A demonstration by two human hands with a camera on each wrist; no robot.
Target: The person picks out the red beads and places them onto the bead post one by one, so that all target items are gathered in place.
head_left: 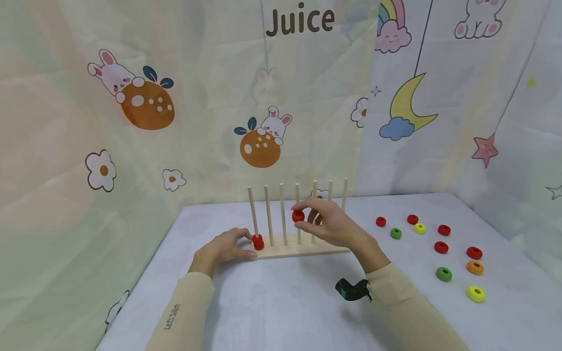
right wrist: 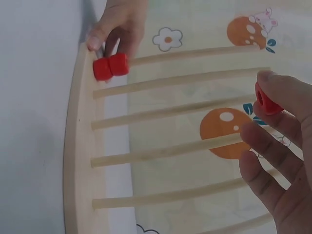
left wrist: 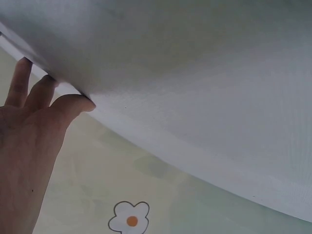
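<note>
- The right hand (head_left: 327, 222) is pinching a red bead (head_left: 298, 218) between thumb and forefinger; its other fingers are lying apart from the bead.
- The pinched bead is hanging above the base of the wooden rack (head_left: 303, 249), near the upper part of the upright pegs (head_left: 269, 214). From where I am standing, I cannot tell whether it is touching one.
- The left hand (head_left: 226, 245) is gripping the rack's end, thumb at the front, beside two red beads (head_left: 258, 242) that are sitting stacked on the outermost peg.
- Handling, my estimate: the bead is looking light, stiff and hardly fragile, probably painted wood. Its glossy, rounded side is likely offering a slightly slippery hold.
- Best hold, in my judgement: opposite points on the outer rim, as the fingers are doing, leaving the hole uncovered.
- Rack: the slim pegs are looking stiff but easier to knock; the flat base is seeming the sounder grip.
- Loose beads, among them a green bead (head_left: 444, 276), are lying on the tabletop (head_left: 263, 302) to the right.
</note>
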